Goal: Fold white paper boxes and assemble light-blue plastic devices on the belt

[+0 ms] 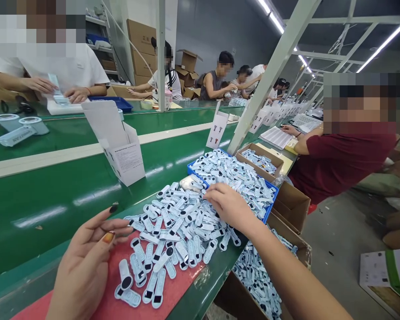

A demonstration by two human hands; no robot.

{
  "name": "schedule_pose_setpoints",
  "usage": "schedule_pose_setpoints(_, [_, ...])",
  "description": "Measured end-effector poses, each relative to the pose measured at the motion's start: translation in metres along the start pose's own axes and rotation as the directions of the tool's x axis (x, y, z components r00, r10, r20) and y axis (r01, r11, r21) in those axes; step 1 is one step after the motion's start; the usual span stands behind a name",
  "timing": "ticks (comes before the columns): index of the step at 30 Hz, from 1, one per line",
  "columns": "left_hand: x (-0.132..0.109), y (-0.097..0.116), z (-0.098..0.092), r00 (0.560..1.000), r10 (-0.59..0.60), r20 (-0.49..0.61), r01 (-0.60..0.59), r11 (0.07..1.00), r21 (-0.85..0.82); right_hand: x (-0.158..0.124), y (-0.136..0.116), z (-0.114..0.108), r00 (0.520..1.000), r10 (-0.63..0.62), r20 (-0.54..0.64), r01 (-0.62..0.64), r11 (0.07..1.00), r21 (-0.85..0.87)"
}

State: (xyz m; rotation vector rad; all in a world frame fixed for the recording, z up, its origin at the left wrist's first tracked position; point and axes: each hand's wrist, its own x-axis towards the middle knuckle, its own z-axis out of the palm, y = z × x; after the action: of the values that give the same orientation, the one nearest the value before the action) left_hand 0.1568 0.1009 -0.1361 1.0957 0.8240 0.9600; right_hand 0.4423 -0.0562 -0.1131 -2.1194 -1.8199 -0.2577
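A large heap of small pale-blue plastic pieces (193,222), long and rounded with dark patches, lies on the bench. My left hand (86,262) is at the heap's left side, over a red mat (173,293); its fingers are apart and hold nothing I can see. Across the heap, my right hand (230,206) rests at its back edge, beside a blue tray (270,206) filled with similar pieces. Its fingers are bent together, and their undersides are hidden. A whitish crumpled item (190,183) lies just beyond those fingertips.
An opened white box (130,162) stands on the green conveyor (63,202). Cardboard boxes (291,204) holding more pieces sit to the right, below the bench edge. A slanted metal post (270,84) rises behind the tray. Several co-workers sit along the line, one in a dark red shirt (340,155).
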Motion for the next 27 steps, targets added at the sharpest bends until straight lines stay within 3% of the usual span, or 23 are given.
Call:
schedule_pose_setpoints(2, [0.001,-0.001,-0.001,1.000,0.002,0.006,-0.002,1.000,0.001,-0.005,-0.007,0.000,0.998,-0.061,0.004,0.060,0.994,0.088])
schedule_pose_setpoints(4, [0.001,-0.001,-0.001,1.000,0.014,0.016,-0.014,1.000,0.001,-0.006,-0.008,-0.003,0.996,-0.072,-0.053,0.076,0.995,0.071])
schedule_pose_setpoints(6, [0.001,-0.001,-0.001,1.000,0.018,0.020,-0.018,1.000,0.000,-0.002,-0.002,-0.008,0.991,0.008,-0.135,-0.010,1.000,-0.014])
schedule_pose_setpoints(8, [0.001,-0.001,-0.001,1.000,0.014,0.013,-0.014,1.000,0.001,0.004,0.008,-0.012,0.975,0.153,-0.164,-0.175,0.976,-0.127])
schedule_pose_setpoints(10, [0.000,-0.001,-0.001,1.000,0.003,0.008,-0.003,1.000,0.007,0.008,0.018,-0.012,0.955,0.276,-0.106,-0.294,0.928,-0.230])
schedule_pose_setpoints(12, [0.000,0.000,-0.001,1.000,-0.005,0.007,0.005,1.000,0.014,0.007,0.021,-0.009,0.951,0.309,-0.015,-0.301,0.912,-0.280])
schedule_pose_setpoints(14, [0.000,0.001,-0.001,1.000,-0.014,0.009,0.014,1.000,0.011,0.002,0.016,-0.004,0.967,0.248,0.059,-0.224,0.936,-0.272])
schedule_pose_setpoints(21, [-0.001,0.000,-0.002,0.999,-0.026,0.033,0.026,1.000,-0.005,-0.030,-0.016,0.006,0.992,0.001,0.125,0.008,0.997,-0.075])
schedule_pose_setpoints(27, [0.000,-0.010,-0.011,0.997,0.023,0.078,-0.024,1.000,0.010,-0.052,-0.027,0.008,0.991,-0.079,0.109,0.071,0.994,0.081])
